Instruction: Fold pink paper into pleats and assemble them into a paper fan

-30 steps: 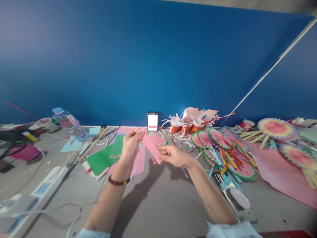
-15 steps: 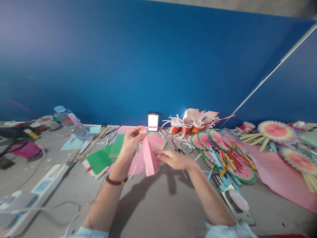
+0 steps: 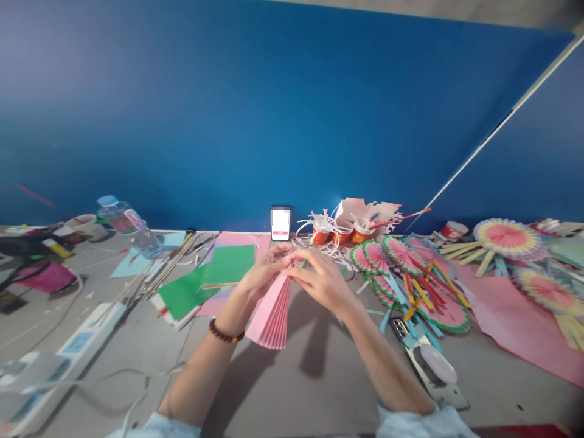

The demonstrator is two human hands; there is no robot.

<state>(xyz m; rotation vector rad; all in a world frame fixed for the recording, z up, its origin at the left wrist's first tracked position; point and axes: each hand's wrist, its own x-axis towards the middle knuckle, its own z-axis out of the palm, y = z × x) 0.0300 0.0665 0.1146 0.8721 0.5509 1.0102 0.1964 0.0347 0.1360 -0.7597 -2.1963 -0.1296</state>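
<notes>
Pleated pink paper (image 3: 271, 316) hangs above the table, pinched narrow at its upper end and spread like a fan at the bottom. My left hand (image 3: 266, 271) is closed on that upper end from the left. From the right, the fingers of my right hand (image 3: 318, 277) are closed on the same gathered end, touching the left fingertips. The fingers partly hide the top of the folds. Just behind my hands, a bit of green-and-pink paper shows. Green paper sheets (image 3: 230, 264) lie left of my hands on pink and purple sheets.
A lit phone (image 3: 280, 224) leans on the blue wall. Finished paper fans (image 3: 401, 255) and coloured strips crowd the right, near another phone (image 3: 429, 359). Red cups (image 3: 362, 232) hold strips and pens. At left are a bottle (image 3: 130, 224), thin sticks (image 3: 171, 264) and a power strip (image 3: 75, 350).
My right hand has moved up from the paper's side to its top end, joining the left. The paper came lower and closer, and its bottom folds fanned wider.
</notes>
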